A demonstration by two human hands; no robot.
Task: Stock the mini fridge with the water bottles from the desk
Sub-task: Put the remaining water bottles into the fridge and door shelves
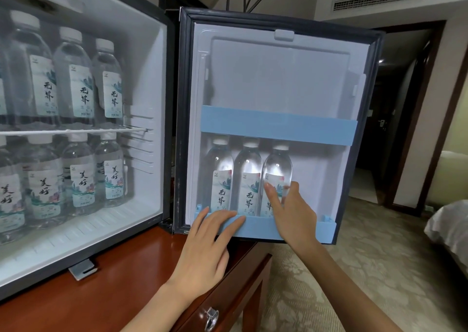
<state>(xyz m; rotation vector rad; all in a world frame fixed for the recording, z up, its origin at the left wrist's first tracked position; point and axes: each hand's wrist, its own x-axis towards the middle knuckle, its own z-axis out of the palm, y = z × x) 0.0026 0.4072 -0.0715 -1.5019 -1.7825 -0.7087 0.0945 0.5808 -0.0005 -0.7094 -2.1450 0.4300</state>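
Mini fridge [149,78]: stands on the desk with its door swung fully open to the right; the white inside is lit.
Desk [114,293]: reddish-brown wood, with the fridge on top and a drawer front below its edge.
Fridge door [278,78]: white inner liner in a dark frame, with a blue rail [278,126] across the middle and a blue door shelf [260,226] at the bottom.
Upper row of bottles [76,78]: water bottles with white caps, upright side by side on the wire shelf [76,130].
Lower row of bottles [81,174]: more water bottles, upright on the fridge floor beneath that shelf.
Left hand [205,250]: released, with straight fingers lying flat on the front of the blue door shelf.
Right hand [291,212]: grasps the rightmost door bottle, thumb on the label and fingers curled round its right side.
Rightmost door bottle [277,164]: upright in the door shelf behind the blue rail, touching the middle door bottle [249,179]; the left door bottle [220,179] stands just beside that.
Drawer handle [211,316]: shiny metal, on the drawer front near the bottom edge.
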